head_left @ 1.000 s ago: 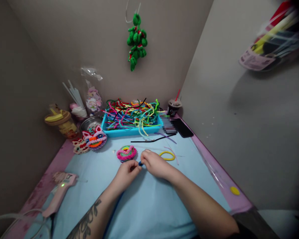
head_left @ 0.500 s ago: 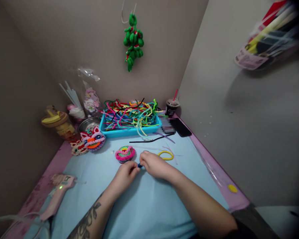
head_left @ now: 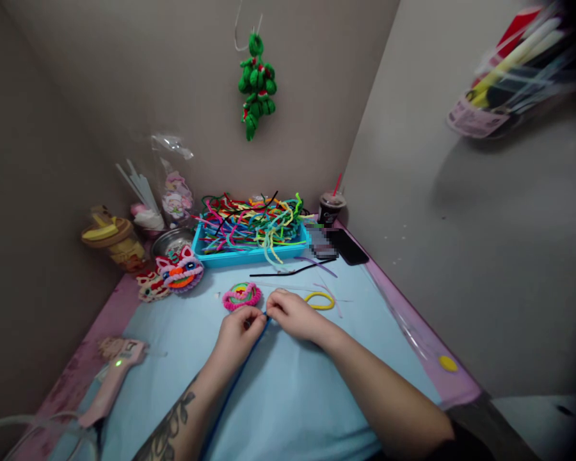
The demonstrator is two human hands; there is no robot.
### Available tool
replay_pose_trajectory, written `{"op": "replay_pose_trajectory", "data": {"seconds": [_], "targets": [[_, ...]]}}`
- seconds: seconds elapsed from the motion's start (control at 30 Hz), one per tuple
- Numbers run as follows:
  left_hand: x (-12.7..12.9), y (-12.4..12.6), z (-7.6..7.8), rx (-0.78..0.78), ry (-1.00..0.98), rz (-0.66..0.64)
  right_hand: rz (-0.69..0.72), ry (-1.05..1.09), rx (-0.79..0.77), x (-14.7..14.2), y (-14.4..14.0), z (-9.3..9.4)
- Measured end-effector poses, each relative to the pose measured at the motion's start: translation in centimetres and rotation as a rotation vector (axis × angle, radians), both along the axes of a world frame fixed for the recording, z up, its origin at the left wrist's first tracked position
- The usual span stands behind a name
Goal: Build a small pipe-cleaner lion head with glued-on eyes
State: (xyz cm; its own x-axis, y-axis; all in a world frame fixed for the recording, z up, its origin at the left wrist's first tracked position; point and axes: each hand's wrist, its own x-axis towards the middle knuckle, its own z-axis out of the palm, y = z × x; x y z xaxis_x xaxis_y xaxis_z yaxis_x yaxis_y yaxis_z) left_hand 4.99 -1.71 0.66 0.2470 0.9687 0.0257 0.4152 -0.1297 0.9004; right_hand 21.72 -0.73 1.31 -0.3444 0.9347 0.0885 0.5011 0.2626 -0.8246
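My left hand (head_left: 240, 330) and my right hand (head_left: 290, 314) meet over the light blue table mat (head_left: 288, 390). Both pinch the end of a blue pipe cleaner (head_left: 235, 384) between their fingertips. Its long stem runs from the fingers back toward me along my left forearm. Just beyond the hands lies a round pink-rimmed coil of pipe cleaners (head_left: 241, 296). To the right of my right hand a yellow pipe-cleaner ring (head_left: 319, 300) rests flat.
A blue tray (head_left: 249, 255) heaped with coloured pipe cleaners stands at the back. A black pipe cleaner (head_left: 292, 270), phone (head_left: 348, 246) and drink cup (head_left: 330, 208) lie right of it. Lion-head crafts (head_left: 180, 269) and a pink glue gun (head_left: 112, 378) sit left. Green ornament (head_left: 256, 83) hangs on the wall.
The hands have shifted slightly away from me, closer to the pink coil. The blue pipe cleaner's stem now shows stretched out along my left forearm.
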Motion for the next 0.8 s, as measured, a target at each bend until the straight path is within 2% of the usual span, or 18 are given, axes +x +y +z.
{"op": "replay_pose_trajectory", "data": {"seconds": [0.13,0.23,0.37,0.53,0.8], "targets": [[-0.1,0.1,0.4,-0.031,-0.127,0.127,-0.111,0.426,-0.173,-0.5,0.2,-0.6],[-0.4,0.2,0.1,-0.049,-0.223,0.176,-0.138,0.595,-0.225,-1.1,0.0,-1.1],[-0.5,0.4,-0.4,-0.03,-0.292,0.199,-0.144,0.665,-0.279,-2.2,-0.5,-1.6],[-0.3,0.2,-0.2,-0.033,-0.333,0.222,-0.19,0.707,-0.314,-3.0,-0.8,-1.3],[-0.1,-0.1,-0.5,-0.035,-0.355,0.242,-0.228,0.653,-0.173,-3.2,-0.9,-1.3]]}}
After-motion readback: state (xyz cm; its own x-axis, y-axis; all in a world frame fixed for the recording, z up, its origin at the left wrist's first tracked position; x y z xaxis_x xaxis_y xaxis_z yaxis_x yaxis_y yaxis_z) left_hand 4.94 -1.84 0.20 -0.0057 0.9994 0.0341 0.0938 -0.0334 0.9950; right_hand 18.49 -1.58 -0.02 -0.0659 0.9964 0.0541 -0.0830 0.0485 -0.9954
